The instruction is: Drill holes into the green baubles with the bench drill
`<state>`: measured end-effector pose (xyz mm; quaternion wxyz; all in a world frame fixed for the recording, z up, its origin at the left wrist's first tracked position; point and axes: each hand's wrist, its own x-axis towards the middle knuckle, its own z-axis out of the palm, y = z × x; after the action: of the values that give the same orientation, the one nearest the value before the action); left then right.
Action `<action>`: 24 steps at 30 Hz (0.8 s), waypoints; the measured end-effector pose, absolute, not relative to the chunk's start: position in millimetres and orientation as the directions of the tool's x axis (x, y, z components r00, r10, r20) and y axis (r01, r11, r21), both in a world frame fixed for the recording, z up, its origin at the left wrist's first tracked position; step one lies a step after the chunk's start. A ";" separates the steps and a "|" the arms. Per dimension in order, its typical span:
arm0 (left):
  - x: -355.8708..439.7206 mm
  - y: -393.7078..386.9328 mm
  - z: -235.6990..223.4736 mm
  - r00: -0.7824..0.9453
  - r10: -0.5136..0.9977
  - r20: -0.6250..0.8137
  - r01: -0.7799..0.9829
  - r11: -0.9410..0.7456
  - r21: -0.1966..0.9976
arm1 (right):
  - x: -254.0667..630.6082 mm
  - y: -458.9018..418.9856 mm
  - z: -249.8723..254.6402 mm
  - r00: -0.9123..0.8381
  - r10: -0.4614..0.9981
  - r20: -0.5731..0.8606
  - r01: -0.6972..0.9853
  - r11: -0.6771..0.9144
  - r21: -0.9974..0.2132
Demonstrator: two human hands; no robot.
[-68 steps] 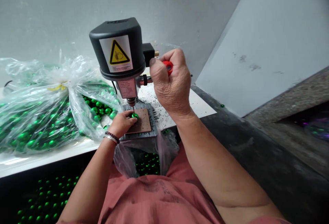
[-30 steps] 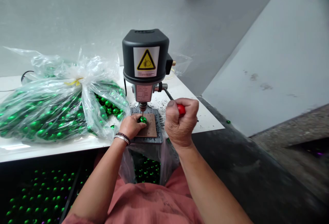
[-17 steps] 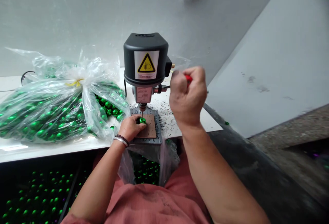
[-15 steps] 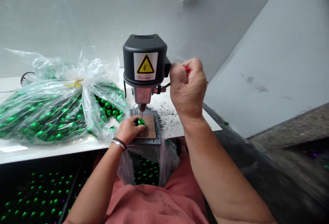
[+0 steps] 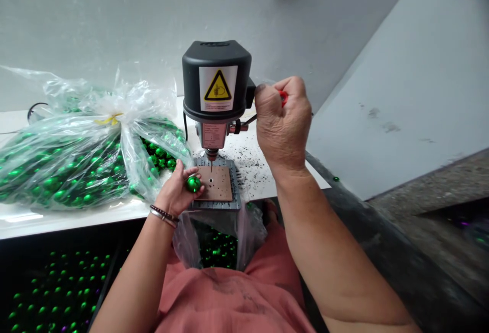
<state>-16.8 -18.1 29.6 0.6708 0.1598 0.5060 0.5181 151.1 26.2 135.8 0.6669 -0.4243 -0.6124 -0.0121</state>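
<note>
A small black bench drill (image 5: 216, 81) with a yellow warning label stands on the white table (image 5: 76, 217). My right hand (image 5: 281, 121) is closed round its red-knobbed feed lever (image 5: 283, 98), held high beside the drill head. My left hand (image 5: 179, 189) pinches a shiny green bead (image 5: 193, 184) at the left edge of the brown drilling plate (image 5: 217, 183), away from the drill bit (image 5: 211, 162). The plate shows several small holes and lies bare under the bit.
A big clear plastic bag of green beads (image 5: 72, 162) lies on the table to the left. Another clear bag with beads (image 5: 216, 244) hangs below the drill base. More green beads (image 5: 49, 292) lie in a dark tray below. Black swarf (image 5: 252, 162) dots the table at right.
My right hand pushed the lever down a second ago, then raised it again. My left hand has drawn the green bead off the plate, away from the bit, to the left.
</note>
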 end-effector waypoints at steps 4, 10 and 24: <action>-15.2 -18.0 34.6 -0.019 0.849 -0.529 -0.659 0.387 0.644 | 151.5 24.5 135.1 0.249 0.523 0.815 0.505 0.648 -0.570; -16.9 -20.9 21.8 -0.034 0.896 -0.442 -0.552 0.352 0.756 | 151.0 23.2 132.4 0.247 0.475 0.845 0.516 0.673 -0.529; -7.9 0.3 0.1 -0.070 0.997 0.031 0.694 0.026 0.720 | 153.4 46.1 171.3 0.282 0.731 0.621 0.547 0.409 -0.730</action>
<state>-7.9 0.3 0.1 0.2562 0.6321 0.6688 0.2960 153.4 46.1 171.3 0.5930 -0.5381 -0.5939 0.0774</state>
